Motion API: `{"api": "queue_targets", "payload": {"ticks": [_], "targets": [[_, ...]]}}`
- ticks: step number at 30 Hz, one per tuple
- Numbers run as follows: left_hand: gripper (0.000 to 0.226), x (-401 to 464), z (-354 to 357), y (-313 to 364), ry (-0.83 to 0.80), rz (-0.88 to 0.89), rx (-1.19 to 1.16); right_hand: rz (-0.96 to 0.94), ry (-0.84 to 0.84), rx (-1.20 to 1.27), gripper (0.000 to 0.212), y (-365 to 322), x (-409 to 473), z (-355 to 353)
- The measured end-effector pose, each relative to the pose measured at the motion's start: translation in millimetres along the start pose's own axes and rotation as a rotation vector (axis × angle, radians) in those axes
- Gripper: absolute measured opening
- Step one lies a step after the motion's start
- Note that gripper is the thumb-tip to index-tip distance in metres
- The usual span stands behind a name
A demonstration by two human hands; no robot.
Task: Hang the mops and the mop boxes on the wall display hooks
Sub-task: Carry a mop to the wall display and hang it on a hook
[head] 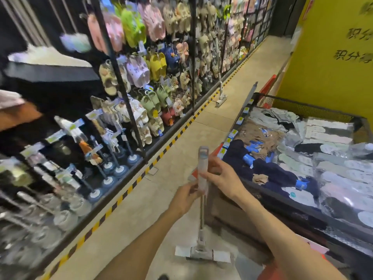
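Head view: both hands, left hand (186, 196) and right hand (221, 174), grip the handle of an upright mop (202, 199) standing on the aisle floor; lift it straight, aim its top loop at a free wall hook.

Bright even indoor light, soft shadows; heavy motion blur on left wall display (60, 138), wide-angle bending at edges, centre only slightly soft

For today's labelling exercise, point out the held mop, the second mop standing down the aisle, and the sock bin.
held mop (202, 168), head view, grey handle grip
second mop (221, 98), head view, its head
sock bin (314, 107), head view, far rim
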State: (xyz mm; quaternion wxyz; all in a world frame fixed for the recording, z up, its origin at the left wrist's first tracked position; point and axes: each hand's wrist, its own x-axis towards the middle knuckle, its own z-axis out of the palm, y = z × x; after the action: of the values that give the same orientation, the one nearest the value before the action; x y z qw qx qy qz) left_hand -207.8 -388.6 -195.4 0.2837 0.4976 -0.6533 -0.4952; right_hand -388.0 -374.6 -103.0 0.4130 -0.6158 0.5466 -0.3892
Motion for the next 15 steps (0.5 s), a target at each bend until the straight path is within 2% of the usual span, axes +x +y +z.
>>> {"api": "queue_targets", "payload": {"ticks": [2,5,11,15], "targets": [[0.021,-18.4,-27.8,7.2,0.090,0.003,-0.010,-0.074,-0.069,-0.010,0.035,-27.1,10.7,18.4],[0.025,-52.1,-66.0,16.1,0.226,0.034,0.012,-0.184,-0.185,-0.043,0.027,-67.6,22.3,52.1],[0.024,-126.7,-134.4,14.6,0.484,0.027,-0.063,-0.346,-0.364,-0.018,0.034,-136.2,28.2,130.5],[0.028,-183.1,-175.1,12.4,0.660,0.033,-0.135,-0.406,-0.458,0.026,0.025,-177.8,21.9,190.9]]}}
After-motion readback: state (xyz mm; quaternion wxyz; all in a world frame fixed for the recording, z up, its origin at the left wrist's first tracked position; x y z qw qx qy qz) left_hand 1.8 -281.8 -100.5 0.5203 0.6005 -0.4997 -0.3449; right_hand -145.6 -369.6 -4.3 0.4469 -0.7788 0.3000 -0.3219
